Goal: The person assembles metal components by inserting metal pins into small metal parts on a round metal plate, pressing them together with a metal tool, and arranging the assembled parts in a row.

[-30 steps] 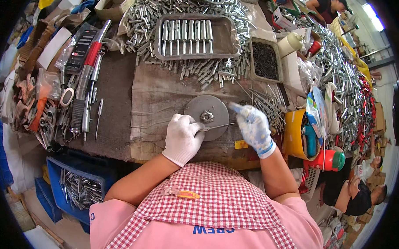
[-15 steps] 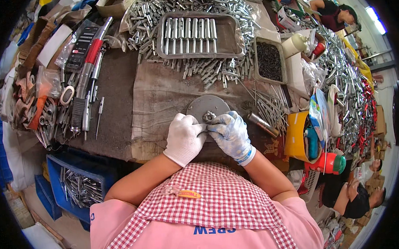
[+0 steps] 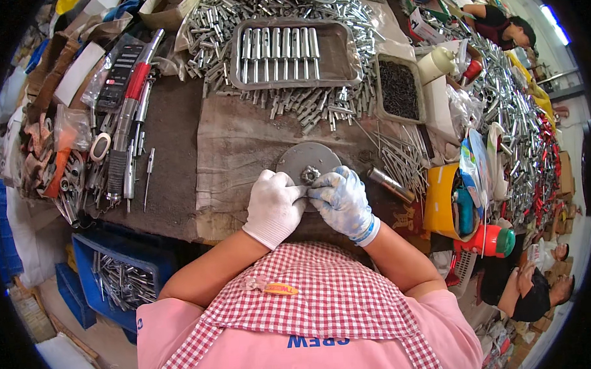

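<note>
Both hands wear gloves and meet at the near edge of a round grey disc [image 3: 294, 157] on the bench. My left hand [image 3: 274, 201], in a white glove, is closed with its fingertips pinched together. My right hand [image 3: 343, 201], in a blue-stained white glove, is closed too, its fingertips touching the left ones. Whatever sits between the fingers is too small and covered to name. A little cluster of shiny metal bits [image 3: 310, 175] lies on the disc just beyond the fingertips.
A metal tray [image 3: 337, 59] holds a row of metal tubes atop heaped metal parts [image 3: 215, 37]. To its right stand a box of dark pins [image 3: 399, 90], thin rods [image 3: 398, 151] and a metal cylinder [image 3: 390, 184]. Tools [image 3: 127, 119] lie left; a blue crate [image 3: 119, 249] stands below.
The hands keep the same pinched pose at the disc. The whole view has shifted very slightly; nothing is visibly taken up or let go.
</note>
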`<state>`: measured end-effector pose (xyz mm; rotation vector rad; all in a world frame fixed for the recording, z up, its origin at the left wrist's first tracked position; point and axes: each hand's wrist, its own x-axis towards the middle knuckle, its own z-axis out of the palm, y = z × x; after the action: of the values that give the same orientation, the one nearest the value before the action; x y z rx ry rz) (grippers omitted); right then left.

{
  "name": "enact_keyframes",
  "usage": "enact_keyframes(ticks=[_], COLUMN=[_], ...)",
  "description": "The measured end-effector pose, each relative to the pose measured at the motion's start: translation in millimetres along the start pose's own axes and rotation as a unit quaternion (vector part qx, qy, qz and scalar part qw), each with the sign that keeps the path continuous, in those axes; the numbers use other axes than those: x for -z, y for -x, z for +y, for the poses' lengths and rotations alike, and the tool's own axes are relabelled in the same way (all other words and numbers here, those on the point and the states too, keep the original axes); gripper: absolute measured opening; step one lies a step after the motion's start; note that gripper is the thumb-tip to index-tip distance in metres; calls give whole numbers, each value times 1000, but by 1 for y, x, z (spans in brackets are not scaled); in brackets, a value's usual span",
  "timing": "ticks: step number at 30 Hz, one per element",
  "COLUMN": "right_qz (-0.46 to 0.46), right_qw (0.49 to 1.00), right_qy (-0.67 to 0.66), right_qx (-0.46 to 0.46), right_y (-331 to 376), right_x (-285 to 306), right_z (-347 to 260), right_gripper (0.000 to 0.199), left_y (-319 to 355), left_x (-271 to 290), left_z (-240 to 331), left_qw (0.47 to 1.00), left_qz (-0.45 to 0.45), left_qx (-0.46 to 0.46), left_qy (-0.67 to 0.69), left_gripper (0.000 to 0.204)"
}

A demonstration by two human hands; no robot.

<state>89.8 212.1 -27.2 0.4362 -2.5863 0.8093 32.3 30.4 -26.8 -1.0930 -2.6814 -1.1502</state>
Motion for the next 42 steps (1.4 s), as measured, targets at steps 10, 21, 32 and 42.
enact_keyframes(ticks=[10, 21, 32, 42], right_qz=[-28, -13, 32, 20], right_qw=[999, 999, 999, 999], right_qy=[14, 11, 11, 44], right_qx=[-9, -48, -7, -12], right_y=[-1, 4, -1, -1], right_x=[3, 2, 1, 0], right_z=[-2, -1, -3, -3], right_gripper=[18, 20, 26, 17], left_y=[0, -1, -1, -1], left_x=[0, -2, 1, 0], left_z=[-1, -1, -2, 0], left_qw=[1000, 999, 1000, 1000], left_qz=[7, 30, 15, 16], left_qx=[-3, -13, -12, -7], left_qy=[9, 14, 8, 15], left_gripper=[17, 10, 15, 16])
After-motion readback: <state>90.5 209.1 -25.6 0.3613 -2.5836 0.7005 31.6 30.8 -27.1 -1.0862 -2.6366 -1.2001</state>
